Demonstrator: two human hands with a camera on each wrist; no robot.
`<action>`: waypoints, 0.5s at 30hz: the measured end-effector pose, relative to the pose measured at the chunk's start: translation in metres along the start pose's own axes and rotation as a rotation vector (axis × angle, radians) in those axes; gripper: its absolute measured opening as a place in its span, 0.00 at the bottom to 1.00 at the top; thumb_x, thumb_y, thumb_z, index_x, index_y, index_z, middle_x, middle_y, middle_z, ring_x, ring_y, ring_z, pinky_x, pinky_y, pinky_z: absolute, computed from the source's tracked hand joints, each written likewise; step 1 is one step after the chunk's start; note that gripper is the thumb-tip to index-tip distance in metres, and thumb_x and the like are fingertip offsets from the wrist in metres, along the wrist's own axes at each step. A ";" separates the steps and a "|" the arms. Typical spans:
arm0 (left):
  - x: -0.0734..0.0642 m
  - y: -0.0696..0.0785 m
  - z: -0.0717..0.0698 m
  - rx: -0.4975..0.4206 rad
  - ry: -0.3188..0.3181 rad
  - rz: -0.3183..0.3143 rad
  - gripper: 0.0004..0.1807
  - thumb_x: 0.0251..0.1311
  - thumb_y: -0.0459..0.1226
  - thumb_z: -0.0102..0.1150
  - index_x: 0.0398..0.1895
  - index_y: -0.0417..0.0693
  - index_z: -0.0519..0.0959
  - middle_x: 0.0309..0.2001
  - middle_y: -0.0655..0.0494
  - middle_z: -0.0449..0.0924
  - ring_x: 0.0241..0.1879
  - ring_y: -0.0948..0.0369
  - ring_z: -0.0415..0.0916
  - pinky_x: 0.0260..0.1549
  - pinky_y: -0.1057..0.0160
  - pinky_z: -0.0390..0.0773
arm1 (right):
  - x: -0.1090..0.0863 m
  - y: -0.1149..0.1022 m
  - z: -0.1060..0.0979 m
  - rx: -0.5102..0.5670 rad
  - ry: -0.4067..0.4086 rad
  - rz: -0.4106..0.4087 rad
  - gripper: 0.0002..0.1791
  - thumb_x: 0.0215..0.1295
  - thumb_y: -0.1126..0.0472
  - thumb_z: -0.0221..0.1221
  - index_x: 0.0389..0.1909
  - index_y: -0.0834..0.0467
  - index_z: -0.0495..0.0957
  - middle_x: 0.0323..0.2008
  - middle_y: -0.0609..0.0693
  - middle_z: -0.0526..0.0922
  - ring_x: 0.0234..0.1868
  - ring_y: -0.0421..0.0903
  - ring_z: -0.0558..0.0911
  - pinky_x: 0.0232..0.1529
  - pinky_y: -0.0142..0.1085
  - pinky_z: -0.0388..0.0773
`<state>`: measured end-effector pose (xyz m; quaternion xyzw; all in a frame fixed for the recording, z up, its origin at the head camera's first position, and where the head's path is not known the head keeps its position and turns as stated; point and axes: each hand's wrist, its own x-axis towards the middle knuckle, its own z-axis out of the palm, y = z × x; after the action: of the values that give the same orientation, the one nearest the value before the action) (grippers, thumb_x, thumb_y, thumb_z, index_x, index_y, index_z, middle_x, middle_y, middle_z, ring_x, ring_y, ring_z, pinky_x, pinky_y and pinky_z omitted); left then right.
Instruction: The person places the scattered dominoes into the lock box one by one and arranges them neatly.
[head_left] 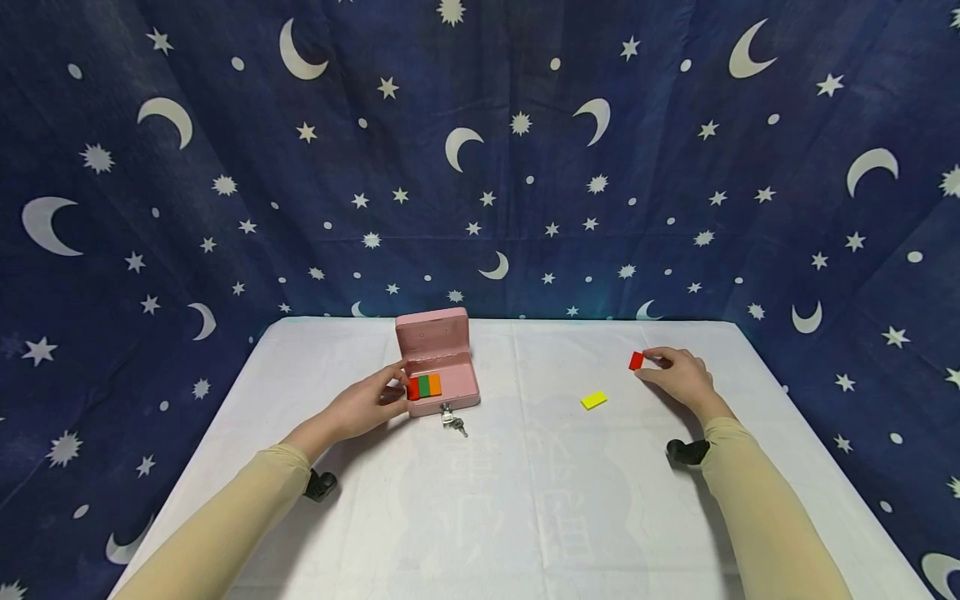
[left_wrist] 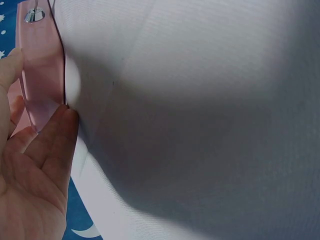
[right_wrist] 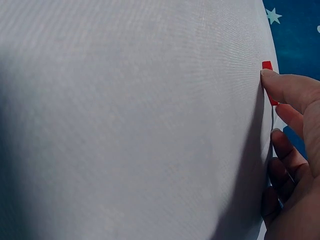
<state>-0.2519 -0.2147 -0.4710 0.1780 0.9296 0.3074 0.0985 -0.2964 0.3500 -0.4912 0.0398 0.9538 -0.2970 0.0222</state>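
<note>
A pink lockable cash box (head_left: 456, 373) stands with its lid raised on the left half of the table. Inside, along its left end, lie a red tile (head_left: 413, 388), a green tile (head_left: 424, 386) and an orange tile (head_left: 435, 384) side by side. My left hand (head_left: 369, 403) grips the box's left end, thumb and fingers around its corner; the left wrist view shows fingertips against the pink wall (left_wrist: 42, 60). Toward the far right, my right hand (head_left: 681, 379) pinches a small red tile (head_left: 636, 361) between thumb and finger. That red tile (right_wrist: 267, 65) is partly hidden by the thumb in the right wrist view.
A yellow tile (head_left: 594, 401) lies on the white tablecloth (head_left: 517, 500) between the box and my right hand. A lock with keys (head_left: 456, 424) hangs at the box's front. Behind the table is a dark blue curtain (head_left: 420, 250) with moons and stars.
</note>
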 end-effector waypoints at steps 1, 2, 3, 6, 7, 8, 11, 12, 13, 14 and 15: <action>0.000 0.000 0.000 0.000 0.000 0.001 0.46 0.67 0.53 0.63 0.80 0.46 0.54 0.60 0.53 0.75 0.62 0.52 0.77 0.64 0.44 0.71 | 0.000 0.000 0.000 0.003 0.000 0.001 0.36 0.64 0.45 0.67 0.68 0.59 0.72 0.61 0.68 0.71 0.62 0.69 0.63 0.58 0.67 0.57; 0.000 0.000 0.000 -0.001 0.001 0.000 0.46 0.67 0.53 0.63 0.80 0.47 0.54 0.60 0.53 0.75 0.62 0.53 0.77 0.64 0.44 0.71 | 0.000 0.000 0.000 0.006 -0.001 0.002 0.36 0.64 0.44 0.67 0.68 0.59 0.72 0.61 0.68 0.71 0.62 0.69 0.63 0.57 0.67 0.57; 0.000 0.000 0.000 -0.003 0.002 0.001 0.45 0.67 0.53 0.63 0.80 0.46 0.55 0.60 0.53 0.75 0.62 0.53 0.77 0.64 0.45 0.71 | -0.001 -0.001 0.000 0.009 -0.001 0.003 0.36 0.64 0.44 0.66 0.68 0.59 0.72 0.61 0.68 0.71 0.62 0.69 0.63 0.57 0.67 0.57; 0.000 0.000 0.000 -0.011 0.003 0.003 0.44 0.67 0.52 0.64 0.79 0.46 0.56 0.60 0.53 0.75 0.62 0.53 0.77 0.64 0.45 0.72 | -0.001 -0.001 -0.001 0.010 -0.001 0.001 0.36 0.65 0.43 0.66 0.68 0.59 0.73 0.60 0.68 0.71 0.61 0.69 0.63 0.56 0.66 0.58; 0.000 0.001 0.000 -0.013 0.003 0.001 0.44 0.67 0.52 0.64 0.79 0.47 0.56 0.60 0.53 0.75 0.62 0.53 0.77 0.64 0.45 0.72 | -0.001 -0.001 -0.001 0.010 -0.001 0.001 0.36 0.65 0.43 0.66 0.68 0.59 0.73 0.60 0.68 0.71 0.61 0.69 0.64 0.56 0.65 0.58; 0.000 0.001 0.000 -0.015 0.003 -0.002 0.44 0.67 0.52 0.64 0.79 0.47 0.56 0.60 0.54 0.75 0.62 0.54 0.77 0.64 0.46 0.72 | -0.001 -0.001 -0.001 0.010 0.001 0.002 0.36 0.65 0.43 0.66 0.68 0.59 0.73 0.60 0.68 0.72 0.60 0.68 0.64 0.56 0.65 0.58; 0.001 0.001 0.000 -0.016 0.002 -0.006 0.44 0.66 0.52 0.64 0.79 0.48 0.57 0.60 0.54 0.75 0.62 0.54 0.78 0.63 0.46 0.73 | -0.001 0.000 0.000 0.007 0.007 0.006 0.35 0.65 0.43 0.66 0.67 0.59 0.73 0.59 0.67 0.72 0.60 0.68 0.64 0.55 0.65 0.59; 0.001 0.001 0.000 -0.012 0.003 -0.003 0.44 0.66 0.52 0.64 0.79 0.48 0.57 0.60 0.54 0.76 0.62 0.54 0.78 0.63 0.46 0.72 | 0.000 0.000 0.001 0.007 0.010 0.007 0.35 0.65 0.44 0.66 0.67 0.59 0.73 0.59 0.67 0.72 0.60 0.68 0.64 0.55 0.65 0.59; 0.000 0.001 0.000 -0.011 0.003 -0.002 0.44 0.67 0.52 0.64 0.79 0.47 0.57 0.60 0.54 0.76 0.62 0.54 0.78 0.64 0.46 0.72 | 0.000 0.000 0.001 0.006 0.012 0.008 0.35 0.65 0.44 0.66 0.67 0.59 0.74 0.59 0.67 0.72 0.60 0.68 0.64 0.55 0.65 0.59; 0.000 0.001 0.000 -0.009 0.003 -0.001 0.43 0.67 0.52 0.64 0.79 0.47 0.57 0.60 0.53 0.76 0.62 0.54 0.78 0.64 0.45 0.72 | 0.000 0.000 0.001 0.006 0.013 0.009 0.34 0.66 0.44 0.66 0.67 0.59 0.74 0.59 0.67 0.72 0.60 0.68 0.64 0.55 0.65 0.59; 0.000 0.002 0.000 -0.009 0.004 0.001 0.43 0.67 0.52 0.64 0.78 0.47 0.57 0.60 0.53 0.76 0.62 0.53 0.78 0.64 0.45 0.72 | 0.000 0.000 0.001 0.004 0.014 0.009 0.34 0.66 0.45 0.66 0.67 0.59 0.74 0.59 0.67 0.72 0.60 0.68 0.64 0.55 0.65 0.59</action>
<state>-0.2514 -0.2135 -0.4698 0.1774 0.9283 0.3119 0.0974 -0.2959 0.3494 -0.4922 0.0460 0.9531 -0.2986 0.0166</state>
